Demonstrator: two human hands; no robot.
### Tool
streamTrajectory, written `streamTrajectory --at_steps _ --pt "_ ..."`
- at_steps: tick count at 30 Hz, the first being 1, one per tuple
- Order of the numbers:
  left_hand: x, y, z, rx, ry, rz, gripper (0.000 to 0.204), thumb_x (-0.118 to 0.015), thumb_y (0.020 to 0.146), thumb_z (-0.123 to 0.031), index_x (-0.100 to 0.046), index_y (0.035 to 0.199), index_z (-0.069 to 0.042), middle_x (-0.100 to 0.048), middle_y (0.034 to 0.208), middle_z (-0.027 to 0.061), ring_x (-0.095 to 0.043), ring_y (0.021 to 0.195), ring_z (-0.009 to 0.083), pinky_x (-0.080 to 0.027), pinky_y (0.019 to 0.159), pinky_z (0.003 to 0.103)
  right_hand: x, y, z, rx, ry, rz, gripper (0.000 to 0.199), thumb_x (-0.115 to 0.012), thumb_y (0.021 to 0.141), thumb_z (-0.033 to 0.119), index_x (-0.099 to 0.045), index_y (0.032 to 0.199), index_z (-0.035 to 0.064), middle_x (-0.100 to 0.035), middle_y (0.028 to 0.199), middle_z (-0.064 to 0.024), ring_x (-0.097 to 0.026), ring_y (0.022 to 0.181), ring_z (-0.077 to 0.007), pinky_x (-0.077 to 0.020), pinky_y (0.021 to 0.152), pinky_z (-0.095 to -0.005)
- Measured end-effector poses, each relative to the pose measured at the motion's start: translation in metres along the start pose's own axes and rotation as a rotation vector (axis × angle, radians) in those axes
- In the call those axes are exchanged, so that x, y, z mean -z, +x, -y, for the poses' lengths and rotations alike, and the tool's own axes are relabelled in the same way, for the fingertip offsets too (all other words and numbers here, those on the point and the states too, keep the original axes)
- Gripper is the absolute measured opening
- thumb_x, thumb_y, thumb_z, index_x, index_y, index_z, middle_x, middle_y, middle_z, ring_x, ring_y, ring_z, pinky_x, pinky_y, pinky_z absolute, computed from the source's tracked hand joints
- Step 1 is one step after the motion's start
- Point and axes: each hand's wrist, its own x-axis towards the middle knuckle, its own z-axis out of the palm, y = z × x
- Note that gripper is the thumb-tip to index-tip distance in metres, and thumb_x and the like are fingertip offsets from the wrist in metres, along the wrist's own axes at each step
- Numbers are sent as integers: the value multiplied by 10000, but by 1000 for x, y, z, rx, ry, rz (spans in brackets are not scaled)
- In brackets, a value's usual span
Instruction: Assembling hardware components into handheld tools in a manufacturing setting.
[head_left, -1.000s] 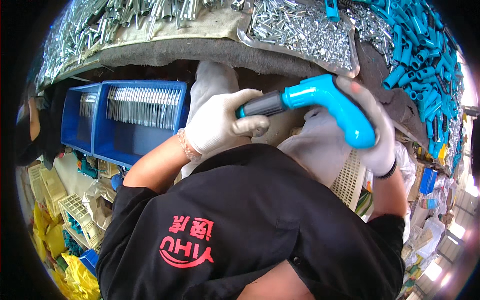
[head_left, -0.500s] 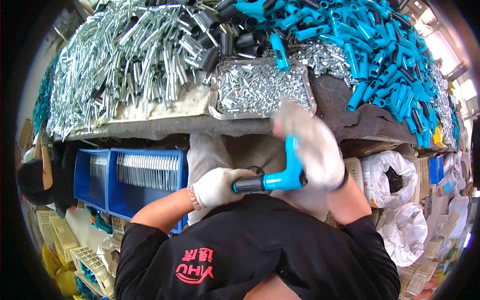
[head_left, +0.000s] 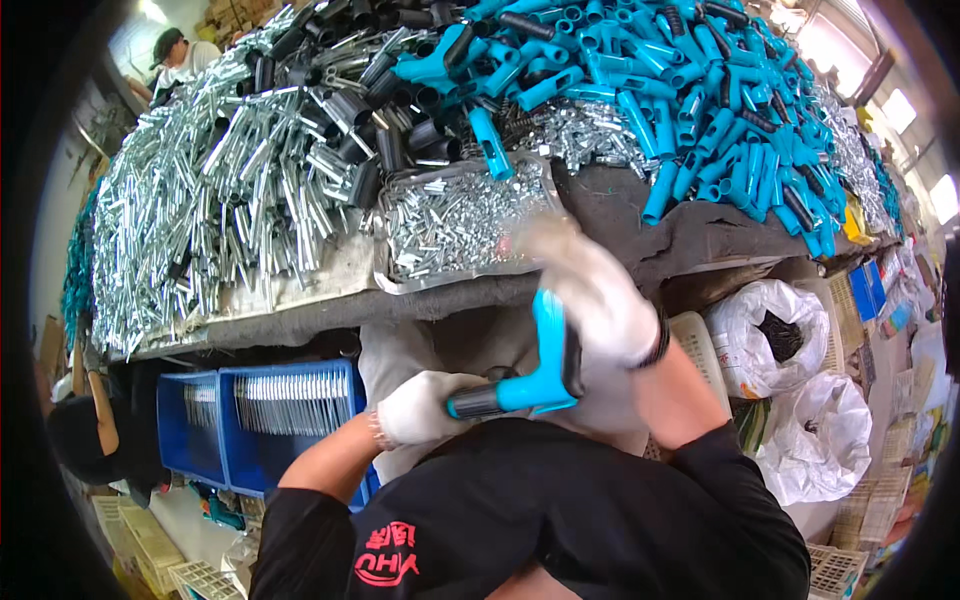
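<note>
My left hand (head_left: 422, 408), in a white glove, is wrapped round the black sleeve at one end of a bent teal plastic tool housing (head_left: 537, 388). The housing lies over my lap, its other arm pointing up toward the bench. My right hand (head_left: 603, 305), gloved too, is just above that upper end, near the close edge of a metal tray (head_left: 400, 287) of small silvery parts. Motion smears its fingertips, so what they hold, if anything, does not show. A loose teal housing (head_left: 490, 145) rests across the tray's far rim.
Silvery metal tubes (head_left: 240, 190) heap the bench on the left; teal housings (head_left: 740, 120) pile up at right. Blue bins (head_left: 270, 450) with thin metal rods stand below left. White sacks (head_left: 765, 335) are at lower right. Other people are at far left, one by the bins (head_left: 85, 440).
The view has shifted, so the bench and tray appear farther left. My right hand stays by the tray's near edge, fingers still blurred. My left hand keeps its hold on the housing.
</note>
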Motion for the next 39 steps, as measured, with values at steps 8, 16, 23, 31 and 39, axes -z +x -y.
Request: streamTrajectory --at_steps 8,16,23,31,39 --pt "-6 6 -1 9 -67 34 416 -751 772 -60 -671 1177 -7 -727 1063 175 -721 960 242 -558 861 328 5 -15 1 37 155 255 381 -530 925 239 -652 1236 56 -643 1271 -172 -554 1240 -413 -404 1091 -500" --pt "-25 23 8 89 -121 87 395 -772 734 -107 -681 1105 -9 -734 977 149 -715 884 290 -558 847 351 -20 4 26 144 81 72 265 -529 917 33 -663 1142 -2 -695 1080 -149 -668 994 -310 -526 892 -376" --pt "-4 -21 17 -4 82 -370 388 -887 714 -229 -726 1027 -65 -729 908 153 -726 802 252 -557 750 355 2 9 13 -11 -241 263 216 -497 992 203 -644 985 45 -664 855 -197 -644 788 -411 -529 696 -471" --pt "10 -47 25 -255 -729 -773 511 -606 878 -417 -638 1131 26 -613 1009 150 -605 896 210 -502 805 360 119 102 -206 -413 -1249 18 282 -446 958 135 -682 1099 68 -711 1056 -207 -685 1014 -368 -551 873 -494" --pt "-23 -62 40 55 -1623 -731 709 -628 928 -572 -497 1427 -85 -659 1121 40 -657 951 146 -591 797 274 116 92 -206 -222 -1113 -230 401 -610 852 196 -624 1200 -4 -669 1157 -261 -664 1047 -395 -550 889 -452"
